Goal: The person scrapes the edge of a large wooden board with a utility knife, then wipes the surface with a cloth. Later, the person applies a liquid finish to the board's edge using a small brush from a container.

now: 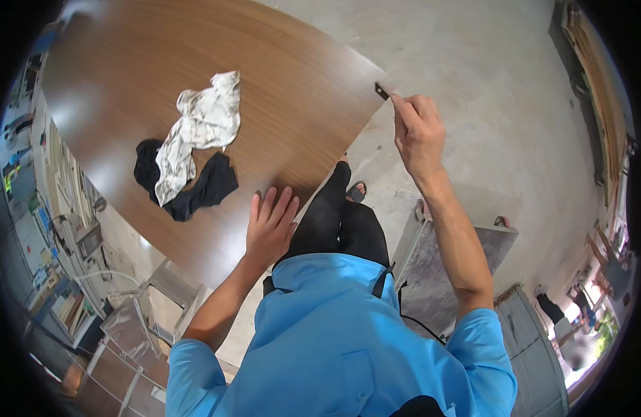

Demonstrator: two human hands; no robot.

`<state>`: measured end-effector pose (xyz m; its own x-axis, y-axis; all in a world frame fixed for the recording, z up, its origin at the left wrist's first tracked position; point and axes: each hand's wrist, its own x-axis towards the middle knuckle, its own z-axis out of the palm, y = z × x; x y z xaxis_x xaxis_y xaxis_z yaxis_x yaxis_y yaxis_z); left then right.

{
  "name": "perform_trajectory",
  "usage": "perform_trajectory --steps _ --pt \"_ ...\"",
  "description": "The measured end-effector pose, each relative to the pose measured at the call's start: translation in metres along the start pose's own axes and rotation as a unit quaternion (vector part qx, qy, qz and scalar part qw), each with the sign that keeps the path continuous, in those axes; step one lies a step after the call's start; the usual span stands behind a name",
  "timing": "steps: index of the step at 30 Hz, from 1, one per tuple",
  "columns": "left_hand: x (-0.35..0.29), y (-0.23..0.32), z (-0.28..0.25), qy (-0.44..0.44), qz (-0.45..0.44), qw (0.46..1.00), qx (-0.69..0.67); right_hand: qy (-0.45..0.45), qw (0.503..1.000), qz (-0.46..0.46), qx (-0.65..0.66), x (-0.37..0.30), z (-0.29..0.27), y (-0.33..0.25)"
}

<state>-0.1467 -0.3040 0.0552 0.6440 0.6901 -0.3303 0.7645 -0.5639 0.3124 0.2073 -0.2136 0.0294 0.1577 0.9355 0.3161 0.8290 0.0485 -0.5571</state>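
Note:
A large wood-grain panel (293, 90) lies before me. My left hand (268, 226) rests on its near edge, fingers stretched out and holding nothing. At the right corner of the panel, my right hand (419, 132) pinches a small dark flat piece (382, 90) with a light spot on it; its exact kind is too small to make out. The piece is at the panel's edge. Left of the middle, a stained white cloth (206, 121) lies crumpled partly over a black cloth (206, 187).
A grey flat-topped cart (459, 267) stands on the floor to my right, beside a grey cabinet-like thing (536, 347). Tall boards (598, 90) lean at the far right. A metal frame (136, 320) and stacked material are at the left. People (616, 271) are at the right rim.

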Motion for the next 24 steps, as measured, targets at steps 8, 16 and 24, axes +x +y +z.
perform_trajectory --steps 8,16,24 --pt "-0.075 -0.042 0.017 0.129 -0.097 0.982 0.095 -0.057 0.986 -0.122 0.102 -0.056 -0.003 -0.075" --pt "-0.089 -0.055 0.025 0.186 -0.105 0.977 0.012 -0.007 0.987 -0.156 0.029 -0.055 0.018 -0.047" --pt "-0.09 -0.05 0.018 0.203 -0.117 0.972 -0.007 0.068 0.996 -0.044 -0.032 -0.05 0.019 -0.051"
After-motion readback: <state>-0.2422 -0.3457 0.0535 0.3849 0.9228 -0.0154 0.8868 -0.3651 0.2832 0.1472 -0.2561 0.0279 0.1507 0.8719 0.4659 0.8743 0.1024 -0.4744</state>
